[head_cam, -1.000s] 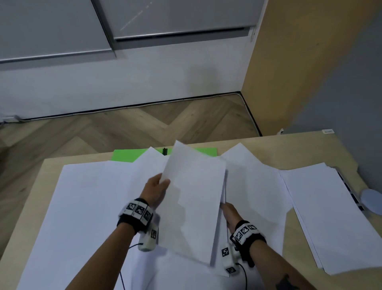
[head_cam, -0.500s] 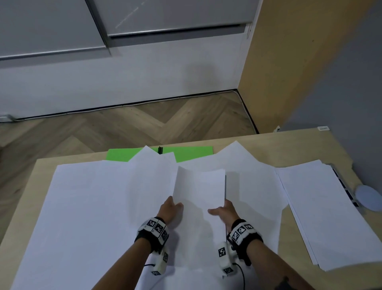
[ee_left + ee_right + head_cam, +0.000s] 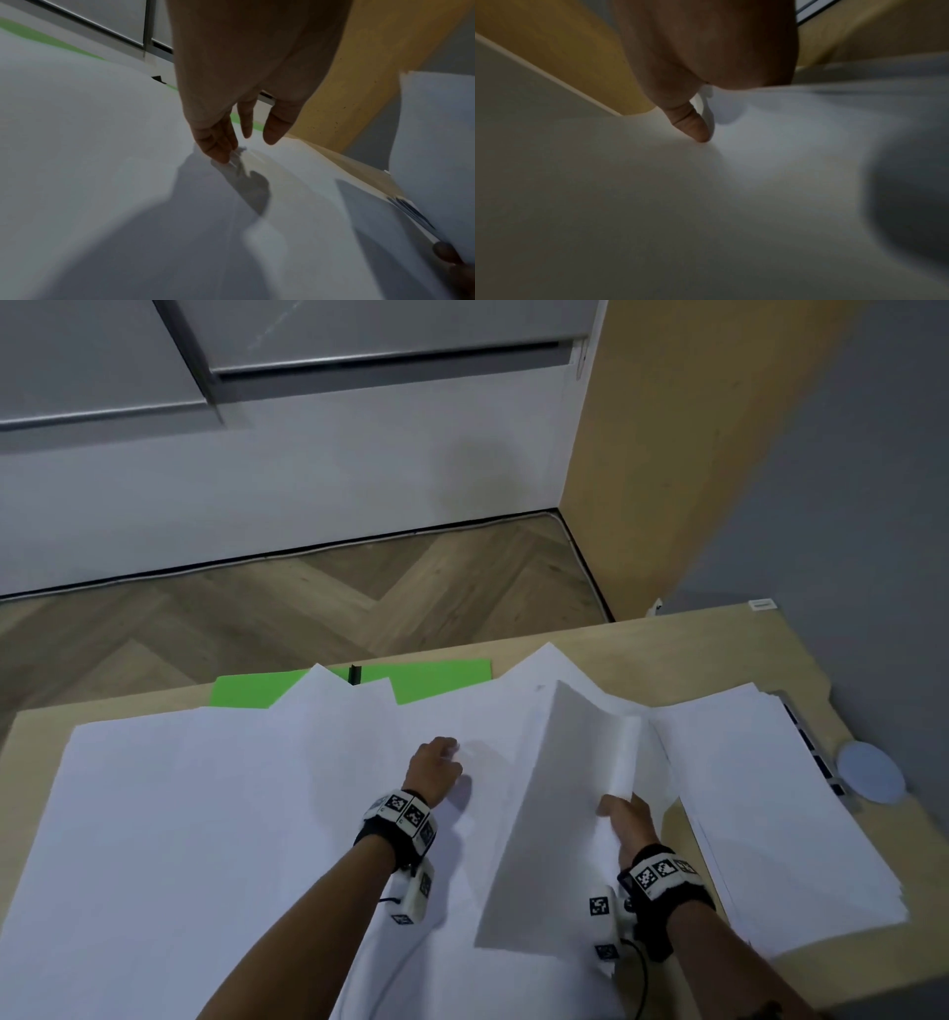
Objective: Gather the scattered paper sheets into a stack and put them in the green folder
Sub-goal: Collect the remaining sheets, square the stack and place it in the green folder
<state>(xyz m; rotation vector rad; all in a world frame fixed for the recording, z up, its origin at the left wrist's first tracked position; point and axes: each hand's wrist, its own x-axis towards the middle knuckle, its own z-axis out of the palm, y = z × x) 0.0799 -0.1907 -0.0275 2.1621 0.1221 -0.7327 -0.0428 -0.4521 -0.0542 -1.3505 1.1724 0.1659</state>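
Note:
White paper sheets point(image 3: 231, 814) lie spread over the wooden table point(image 3: 719, 649). The green folder point(image 3: 436, 677) lies at the far edge, mostly covered by sheets. My right hand point(image 3: 619, 809) pinches the near edge of one sheet point(image 3: 554, 814), which stands tilted up on its left side; in the right wrist view the thumb point(image 3: 698, 127) presses on this sheet point(image 3: 654, 203). My left hand point(image 3: 436, 762) rests with straight fingers point(image 3: 218, 150) touching the flat sheets point(image 3: 102, 162) in the middle. It holds nothing.
A thicker pile of sheets point(image 3: 770, 788) lies at the right, over a dark flat object point(image 3: 811, 752). A round pale disc point(image 3: 870, 770) sits by the table's right edge. Beyond the far edge is wooden floor.
Both hands lowered the sheet. Then the left hand let go and moved left onto the flat sheets. The right hand has swung the sheet to the right and tilted it up.

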